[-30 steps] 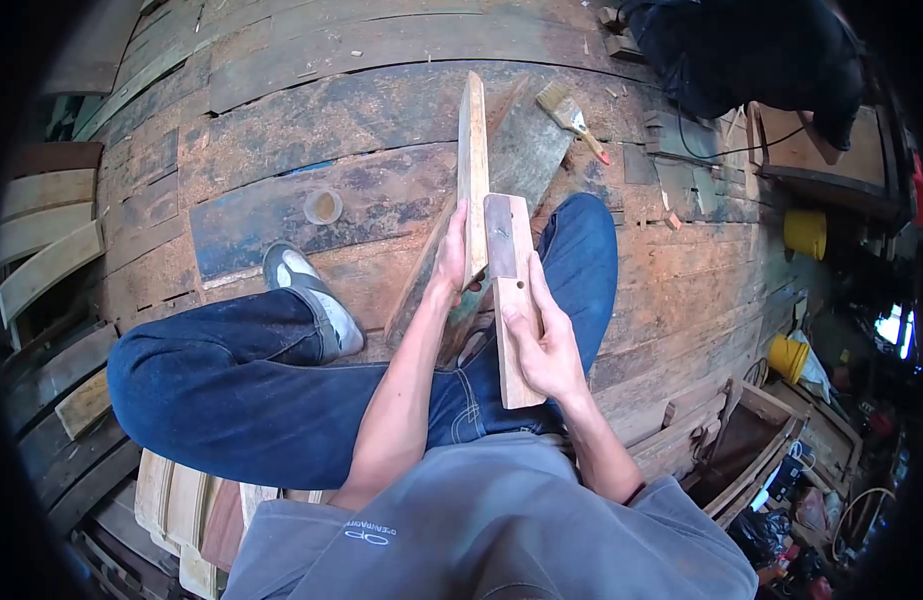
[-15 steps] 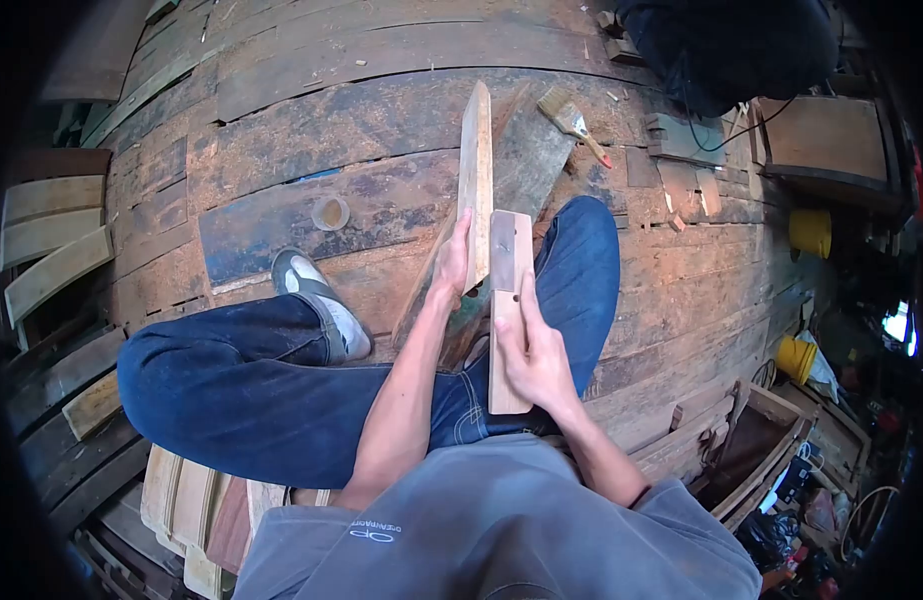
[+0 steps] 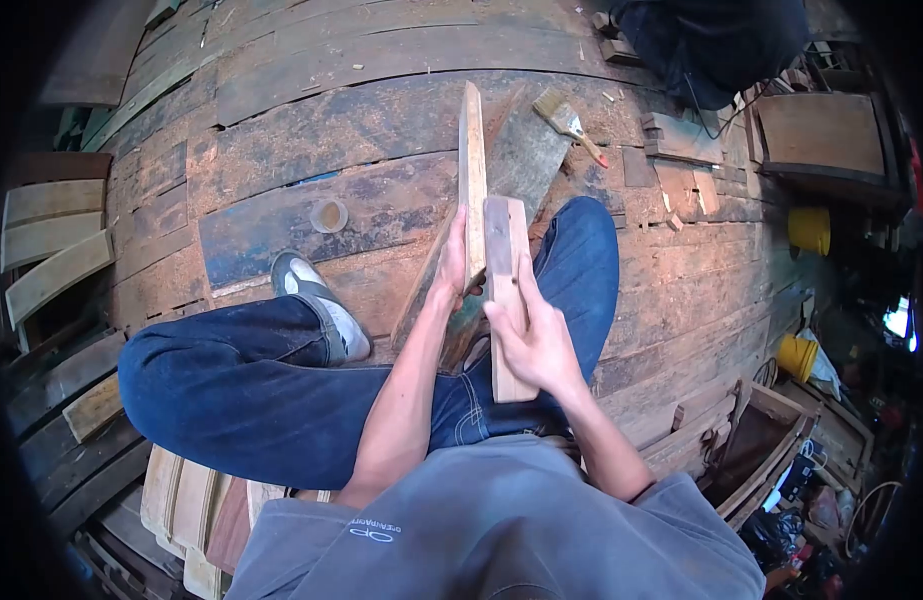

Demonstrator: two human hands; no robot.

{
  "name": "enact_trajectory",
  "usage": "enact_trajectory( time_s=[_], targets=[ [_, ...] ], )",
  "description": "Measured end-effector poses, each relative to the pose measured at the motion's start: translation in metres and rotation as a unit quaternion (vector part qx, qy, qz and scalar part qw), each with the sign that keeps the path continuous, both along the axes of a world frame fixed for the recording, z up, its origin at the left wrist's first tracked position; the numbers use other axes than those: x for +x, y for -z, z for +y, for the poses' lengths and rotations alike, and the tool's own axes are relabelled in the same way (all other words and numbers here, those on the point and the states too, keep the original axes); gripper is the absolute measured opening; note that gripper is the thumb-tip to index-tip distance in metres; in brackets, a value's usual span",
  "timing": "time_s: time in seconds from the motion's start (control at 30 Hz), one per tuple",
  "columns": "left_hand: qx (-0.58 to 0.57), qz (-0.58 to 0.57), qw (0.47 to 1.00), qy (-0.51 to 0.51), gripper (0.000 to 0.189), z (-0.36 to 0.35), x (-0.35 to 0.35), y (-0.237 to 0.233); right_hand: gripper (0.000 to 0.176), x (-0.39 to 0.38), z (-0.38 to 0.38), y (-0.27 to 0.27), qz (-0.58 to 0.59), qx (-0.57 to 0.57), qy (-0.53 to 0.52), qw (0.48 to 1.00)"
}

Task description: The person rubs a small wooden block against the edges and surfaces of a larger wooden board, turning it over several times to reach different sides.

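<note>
My left hand point(image 3: 451, 262) is closed around the lower end of a long, narrow wooden board point(image 3: 471, 170), tilted up on its edge and pointing away from me. In my right hand point(image 3: 537, 345) is a pale wooden block point(image 3: 508, 270) with a dark grey patch at its far end and small holes along one side. The block lies alongside the board's near end, close to my left fingers. Beneath both, a worn grey plank point(image 3: 529, 150) rests on the floor between my legs. A paintbrush point(image 3: 571, 127) with a red-tipped handle lies at its far end.
A small clear cup point(image 3: 329, 215) stands on the dusty plank floor point(image 3: 311, 130). Curved wooden pieces point(image 3: 61, 275) are stacked at the left. To the right are a yellow bucket point(image 3: 809, 231) and a wooden crate point(image 3: 771, 440). A dark shape point(image 3: 716, 45) occupies the far right.
The block in my right hand has slid forward a little along the board. The board has tipped slightly left at its far end, still in my left hand.
</note>
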State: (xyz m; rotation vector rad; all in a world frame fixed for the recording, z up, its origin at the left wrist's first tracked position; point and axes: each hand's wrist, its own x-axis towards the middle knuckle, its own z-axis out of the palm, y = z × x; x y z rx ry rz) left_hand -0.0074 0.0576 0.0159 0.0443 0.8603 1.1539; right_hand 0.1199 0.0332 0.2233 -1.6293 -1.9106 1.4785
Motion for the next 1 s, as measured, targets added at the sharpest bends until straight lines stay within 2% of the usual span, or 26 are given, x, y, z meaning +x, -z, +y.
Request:
enact_trajectory(
  time_s=[0.1, 0.17, 0.27, 0.3, 0.4, 0.43, 0.53, 0.57, 0.67, 0.73, 0.8, 0.83, 0.87, 0.97, 1.0],
  targets=[
    [0.0, -0.025, 0.999, -0.035, 0.076, 0.003, 0.005, -0.014, 0.084, -0.008, 0.033, 0.016, -0.051, -0.022, -0.014, 0.998],
    [0.011, 0.02, 1.0, -0.015, 0.082, 0.001, 0.005, 0.012, 0.085, -0.008, 0.034, 0.016, -0.074, -0.029, -0.026, 0.997],
    [-0.009, 0.088, 0.996, 0.004, 0.09, -0.002, 0.004, 0.046, 0.087, 0.003, -0.004, 0.008, -0.054, -0.002, -0.031, 0.998],
    [-0.024, 0.122, 0.992, 0.014, 0.09, -0.001, 0.003, 0.042, 0.088, 0.005, -0.011, 0.0, -0.027, -0.025, -0.012, 0.999],
    [-0.042, 0.138, 0.989, 0.007, 0.086, -0.004, 0.005, 0.022, 0.088, 0.005, 0.001, 0.003, -0.033, 0.001, -0.023, 0.999],
    [-0.037, 0.086, 0.996, 0.005, 0.081, -0.003, 0.003, 0.016, 0.088, 0.001, 0.011, 0.011, -0.014, -0.004, -0.009, 1.0],
    [-0.001, -0.03, 1.0, 0.007, 0.078, -0.005, 0.001, 0.005, 0.087, -0.013, 0.031, 0.014, -0.082, -0.027, -0.016, 0.996],
    [0.02, -0.054, 0.998, 0.0, 0.077, -0.003, 0.001, 0.016, 0.087, -0.006, 0.022, 0.02, -0.065, -0.001, -0.037, 0.997],
    [-0.036, 0.026, 0.999, 0.028, 0.08, -0.007, -0.003, 0.015, 0.09, 0.002, -0.009, -0.004, -0.056, -0.026, -0.041, 0.997],
    [-0.096, 0.128, 0.986, 0.037, 0.086, -0.005, 0.005, -0.026, 0.088, 0.004, -0.009, -0.003, -0.034, -0.008, -0.03, 0.999],
    [-0.02, 0.03, 0.999, 0.001, 0.083, -0.003, 0.004, -0.019, 0.087, 0.002, 0.004, 0.006, 0.009, 0.024, -0.03, 0.999],
    [-0.011, -0.008, 1.0, -0.015, 0.081, -0.003, 0.004, -0.03, 0.085, -0.004, 0.017, 0.01, -0.068, -0.005, -0.03, 0.997],
    [0.001, -0.046, 0.998, -0.032, 0.079, -0.001, 0.003, -0.038, 0.085, -0.007, 0.022, 0.013, -0.068, 0.0, -0.03, 0.997],
    [0.004, -0.033, 0.999, -0.028, 0.079, -0.001, 0.002, -0.034, 0.086, -0.012, 0.026, 0.007, -0.078, -0.01, -0.035, 0.996],
    [0.001, -0.026, 0.999, -0.024, 0.079, -0.001, 0.001, -0.029, 0.087, -0.007, 0.015, 0.003, -0.071, 0.017, -0.053, 0.996]
  ],
)
